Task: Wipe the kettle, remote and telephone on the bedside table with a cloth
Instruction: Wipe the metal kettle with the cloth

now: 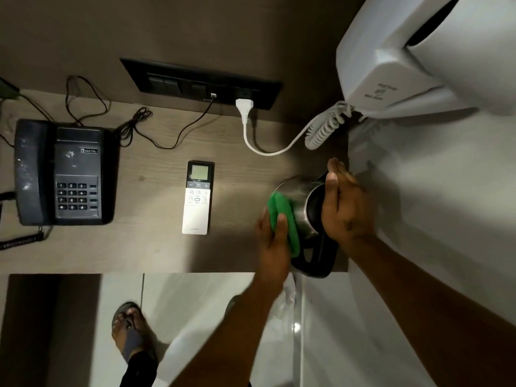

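A steel kettle (298, 199) with a black handle stands at the right end of the wooden bedside table (156, 247). My right hand (346, 208) rests over its open top and grips it. My left hand (272, 241) presses a folded green cloth (283, 216) against the kettle's left side. A white remote (197, 202) with a small screen lies face up at the table's middle. A black push-button telephone (62, 173) sits at the left end, its handset on the cradle.
A black switch panel (201, 83) on the wall holds a white plug whose cable (268, 152) curls toward the kettle. Thin black wires (145, 127) trail behind the telephone. A white wall-mounted dryer unit (418, 57) hangs at upper right. My sandalled foot (132, 333) stands on the floor below.
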Available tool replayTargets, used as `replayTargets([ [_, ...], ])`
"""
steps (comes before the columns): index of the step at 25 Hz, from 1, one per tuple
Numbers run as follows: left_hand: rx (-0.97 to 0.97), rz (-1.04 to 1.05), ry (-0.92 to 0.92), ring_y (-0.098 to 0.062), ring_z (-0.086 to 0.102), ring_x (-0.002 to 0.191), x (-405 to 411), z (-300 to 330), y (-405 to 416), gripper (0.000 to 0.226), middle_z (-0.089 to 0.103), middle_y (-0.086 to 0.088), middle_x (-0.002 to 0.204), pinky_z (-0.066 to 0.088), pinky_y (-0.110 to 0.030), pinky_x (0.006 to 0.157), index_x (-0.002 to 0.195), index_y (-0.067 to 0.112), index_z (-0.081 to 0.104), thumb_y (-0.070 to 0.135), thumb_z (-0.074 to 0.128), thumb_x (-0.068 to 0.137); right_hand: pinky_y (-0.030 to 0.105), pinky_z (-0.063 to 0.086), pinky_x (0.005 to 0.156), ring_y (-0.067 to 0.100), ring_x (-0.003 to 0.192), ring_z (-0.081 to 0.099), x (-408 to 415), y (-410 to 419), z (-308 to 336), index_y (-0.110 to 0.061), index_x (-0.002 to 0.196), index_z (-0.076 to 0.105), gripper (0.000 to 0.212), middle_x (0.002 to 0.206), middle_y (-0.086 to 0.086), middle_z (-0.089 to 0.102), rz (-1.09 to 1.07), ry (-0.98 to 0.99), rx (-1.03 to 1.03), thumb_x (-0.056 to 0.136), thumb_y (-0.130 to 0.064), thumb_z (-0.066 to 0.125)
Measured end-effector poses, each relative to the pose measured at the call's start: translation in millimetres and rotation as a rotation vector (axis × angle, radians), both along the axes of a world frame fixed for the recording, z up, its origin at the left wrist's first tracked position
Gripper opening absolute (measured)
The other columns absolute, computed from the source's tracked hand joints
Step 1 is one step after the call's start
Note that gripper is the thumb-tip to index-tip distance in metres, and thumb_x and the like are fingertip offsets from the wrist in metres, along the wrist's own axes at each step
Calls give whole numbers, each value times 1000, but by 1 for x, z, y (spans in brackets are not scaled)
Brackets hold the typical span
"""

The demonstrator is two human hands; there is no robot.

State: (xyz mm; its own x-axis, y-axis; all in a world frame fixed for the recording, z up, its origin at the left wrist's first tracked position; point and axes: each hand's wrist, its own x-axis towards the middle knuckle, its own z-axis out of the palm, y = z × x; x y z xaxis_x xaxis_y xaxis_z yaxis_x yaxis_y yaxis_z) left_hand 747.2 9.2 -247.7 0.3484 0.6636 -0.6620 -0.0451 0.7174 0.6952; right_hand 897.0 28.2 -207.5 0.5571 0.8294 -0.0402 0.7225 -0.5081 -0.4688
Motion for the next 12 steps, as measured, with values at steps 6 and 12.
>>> replayTargets([
  [6, -183, -97, -23, -38, 52, 133, 33, -32, 91, 41, 56, -15, 141, 56, -25, 95, 142, -3, 48, 10, 47, 103, 46, 40, 108, 27, 131, 48, 1, 1, -3, -6, 134, 48, 49, 139, 15, 54, -3, 23, 9, 98, -33, 29],
  [12, 130, -318, 73, -26, 45, 139, 38, -11, 87, 49, 48, -10, 151, 33, -45, 120, 143, 16, 50, 36, 53, 99, 46, 41, 107, 27, 130, 49, -1, 1, 2, -4, 133, 50, 47, 137, 16, 55, 14, 10, 11, 99, -29, 30],
])
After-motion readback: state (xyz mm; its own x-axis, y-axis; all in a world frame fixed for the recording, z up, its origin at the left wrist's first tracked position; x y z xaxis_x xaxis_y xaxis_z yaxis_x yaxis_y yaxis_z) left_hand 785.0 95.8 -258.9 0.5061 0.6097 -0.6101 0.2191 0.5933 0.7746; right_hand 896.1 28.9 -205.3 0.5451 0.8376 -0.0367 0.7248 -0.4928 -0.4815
